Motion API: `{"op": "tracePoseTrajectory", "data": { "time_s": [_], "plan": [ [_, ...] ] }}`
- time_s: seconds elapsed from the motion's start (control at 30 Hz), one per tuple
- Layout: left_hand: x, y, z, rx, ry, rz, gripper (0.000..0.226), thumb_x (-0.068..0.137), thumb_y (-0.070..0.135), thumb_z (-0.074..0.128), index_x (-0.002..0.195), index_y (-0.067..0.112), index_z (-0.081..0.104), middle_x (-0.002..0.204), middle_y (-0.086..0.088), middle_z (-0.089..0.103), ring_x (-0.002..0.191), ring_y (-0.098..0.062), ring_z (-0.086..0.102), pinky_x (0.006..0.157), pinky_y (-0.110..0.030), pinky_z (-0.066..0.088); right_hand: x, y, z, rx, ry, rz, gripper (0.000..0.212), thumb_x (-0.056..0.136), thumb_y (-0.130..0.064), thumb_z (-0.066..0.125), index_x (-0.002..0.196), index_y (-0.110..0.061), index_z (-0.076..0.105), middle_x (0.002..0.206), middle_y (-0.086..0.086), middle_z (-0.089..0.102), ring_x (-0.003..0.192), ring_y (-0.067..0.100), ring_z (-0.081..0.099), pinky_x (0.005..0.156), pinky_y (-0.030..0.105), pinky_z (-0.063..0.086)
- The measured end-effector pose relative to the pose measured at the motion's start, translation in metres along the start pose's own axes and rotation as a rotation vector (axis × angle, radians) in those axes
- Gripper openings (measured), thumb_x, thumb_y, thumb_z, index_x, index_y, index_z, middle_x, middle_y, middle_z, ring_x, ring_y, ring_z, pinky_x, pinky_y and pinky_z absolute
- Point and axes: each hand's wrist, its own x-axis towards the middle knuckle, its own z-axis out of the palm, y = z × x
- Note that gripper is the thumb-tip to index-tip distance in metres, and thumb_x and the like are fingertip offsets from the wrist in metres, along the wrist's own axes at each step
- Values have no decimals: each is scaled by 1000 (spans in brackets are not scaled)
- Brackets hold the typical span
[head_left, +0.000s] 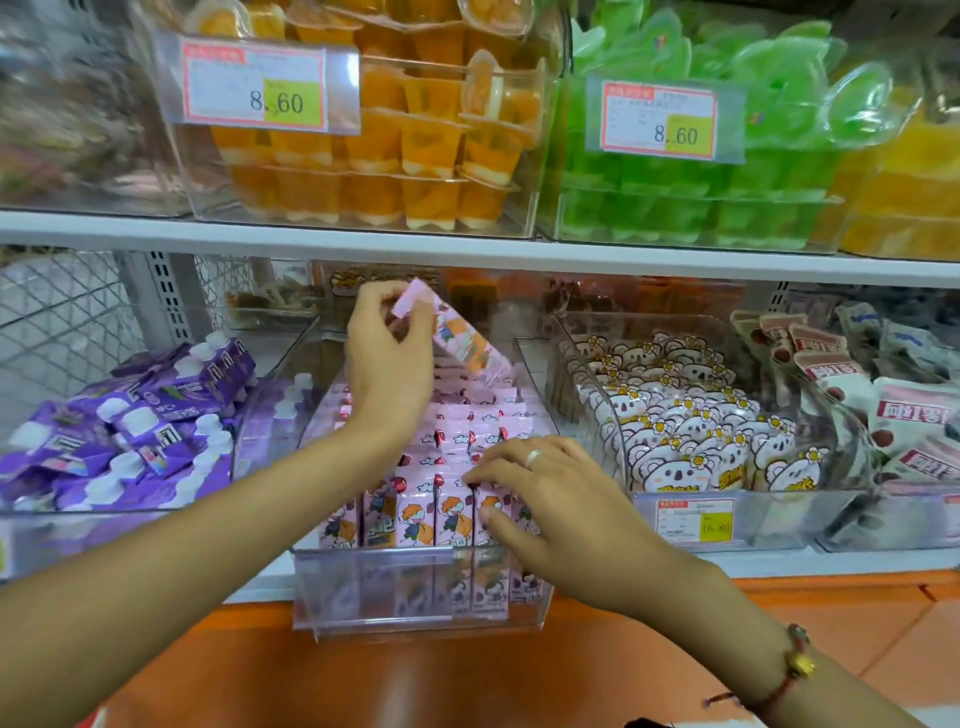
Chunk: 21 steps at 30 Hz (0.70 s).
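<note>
The left grip (387, 364) pinches one pink packet (460, 340) by its upper end between thumb and fingertips, holding it tilted in the air above the back half of the clear bin (415, 592). The right grip (540, 499), fingers loosely spread and holding nothing, rests on the tops of the upright packet rows (457, 434) at that bin's front. The bin stands at the shelf's (779, 564) front edge, between purple pouches (130, 431) towards the left end and koala packets (685, 431) towards the right.
</note>
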Motion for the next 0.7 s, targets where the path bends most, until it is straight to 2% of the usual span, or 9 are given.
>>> {"op": "tracePoseTrajectory", "data": {
  "time_s": [0.1,0.17,0.23,0.3,0.4,0.47,0.53,0.6,0.7],
  "plan": [
    [-24,8,-27,-53,56,46,2,97,22,53,98,21,52,98,-6,64,82,-8,60,77,-26,50,2,-6,-3,135,149,97,19,96,-31,50,109,-26,63,109,-12,59,105,7,47,83,20,33],
    [-34,11,-40,-88,54,52,1,97,21,53,97,20,53,99,-8,65,85,-13,61,83,-34,53,5,-13,-5,280,298,183,9,94,-33,54,92,-26,59,95,-14,55,94,5,47,74,23,38],
    [-38,15,-49,-107,32,55,3,96,21,53,99,19,53,99,-9,64,90,-21,63,86,-41,53,9,-22,-7,437,416,271,20,91,-41,57,83,-25,48,85,-11,51,83,9,47,70,24,39],
    [-39,18,-54,-106,14,70,1,96,21,54,96,22,53,94,-7,63,85,-17,61,81,-38,52,12,-28,-11,575,464,348,28,86,-50,56,85,-25,43,86,-7,49,83,12,47,71,22,39],
    [-44,18,-56,-124,-56,26,3,94,19,56,95,22,57,94,-4,68,84,-12,62,79,-35,52,17,-35,-12,676,325,339,34,87,-52,55,114,-32,47,109,-14,50,103,1,48,83,10,37],
    [-49,15,-56,-145,-144,-20,6,93,22,58,98,23,60,95,6,71,90,-4,66,81,-25,54,22,-38,-9,734,210,313,36,92,-41,56,127,-31,49,116,-15,54,107,-1,50,86,13,41],
    [-52,11,-57,-169,-212,-46,14,92,27,58,105,26,62,103,12,70,98,1,64,87,-23,52,27,-39,-6,866,190,337,27,94,-29,57,121,-27,57,110,-11,63,99,2,58,76,13,48],
    [-54,7,-58,-203,-231,-51,19,94,26,56,112,28,60,113,15,66,107,2,61,91,-27,53,30,-37,-6,1059,210,445,18,91,-26,61,109,-29,60,98,-12,69,87,-1,63,73,13,50],
    [-56,-2,-58,-154,-269,-41,27,93,10,55,106,33,61,106,18,64,102,2,61,79,-25,57,33,-31,-4,1300,242,613,16,88,-28,65,102,-31,59,84,-21,72,81,-6,66,81,20,50]
  ]
}}
